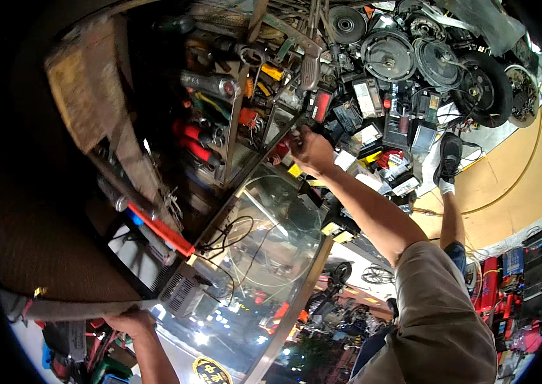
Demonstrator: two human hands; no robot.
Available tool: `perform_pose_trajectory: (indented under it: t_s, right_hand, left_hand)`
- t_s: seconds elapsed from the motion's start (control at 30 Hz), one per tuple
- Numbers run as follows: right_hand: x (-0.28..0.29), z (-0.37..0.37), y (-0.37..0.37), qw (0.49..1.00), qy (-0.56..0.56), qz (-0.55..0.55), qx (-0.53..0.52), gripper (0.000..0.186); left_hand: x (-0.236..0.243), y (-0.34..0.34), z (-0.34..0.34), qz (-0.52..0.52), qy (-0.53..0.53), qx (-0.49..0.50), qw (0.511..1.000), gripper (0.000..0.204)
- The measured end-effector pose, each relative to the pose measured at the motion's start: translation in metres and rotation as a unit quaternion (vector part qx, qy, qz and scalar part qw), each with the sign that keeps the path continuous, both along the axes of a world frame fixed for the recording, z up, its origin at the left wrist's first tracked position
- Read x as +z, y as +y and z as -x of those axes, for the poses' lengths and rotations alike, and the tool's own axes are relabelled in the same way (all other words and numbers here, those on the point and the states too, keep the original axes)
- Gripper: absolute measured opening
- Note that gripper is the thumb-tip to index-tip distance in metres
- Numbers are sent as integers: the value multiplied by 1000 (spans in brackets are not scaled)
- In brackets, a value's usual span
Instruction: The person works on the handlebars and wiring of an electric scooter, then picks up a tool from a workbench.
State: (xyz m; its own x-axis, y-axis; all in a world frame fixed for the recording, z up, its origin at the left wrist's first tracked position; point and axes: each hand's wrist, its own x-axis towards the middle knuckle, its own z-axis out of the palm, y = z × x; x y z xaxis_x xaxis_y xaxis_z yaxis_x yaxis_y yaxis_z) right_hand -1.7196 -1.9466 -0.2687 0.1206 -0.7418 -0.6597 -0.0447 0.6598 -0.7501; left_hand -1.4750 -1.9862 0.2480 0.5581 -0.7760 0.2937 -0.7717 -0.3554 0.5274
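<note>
My right hand (310,152) reaches to the metal edge of a tool tray, fingers curled round something small and reddish, too hidden to name. It is beside a glass countertop (264,256) with cables on it. My left hand (131,323) grips the grey edge of a dark padded seat or board (79,310) at lower left, fingertips hidden. Wrenches (210,83), red-handled pliers (200,147) and other tools crowd the trays at upper left, and a red-handled tool (162,230) lies near a grey power unit (178,291).
Batteries (367,96) and wheel hubs (388,54) are piled at upper right. A shoed foot and bare leg (450,160) stand by a tan board (508,198) with a hose. Red and black cases (527,288) fill the lower right.
</note>
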Motion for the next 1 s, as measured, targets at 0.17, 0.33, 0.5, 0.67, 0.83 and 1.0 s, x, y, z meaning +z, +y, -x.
perform_pose_trajectory:
  t_s: [0.17,0.33,0.5,0.67,0.83,1.0]
  right_hand:
    - [-6,-38,-49,992,-37,21,-117,43]
    - [-4,-51,-76,997,-6,42,-70,47]
    - [1,-60,-68,995,38,95,-8,42]
    - [-14,-88,-99,960,150,193,136,42]
    - [-39,-126,-92,872,338,220,278,50]
    - [-23,-120,-100,946,232,145,173,32]
  left_hand:
    - [-10,-16,34,7,65,62,996,76]
    - [6,-13,10,-9,46,51,998,78]
    - [9,-4,7,3,28,56,998,77]
    - [10,3,-3,-65,-103,-2,993,71]
    - [4,10,-8,-3,-24,12,1000,66]
    - [-8,12,8,-11,-33,-12,999,70]
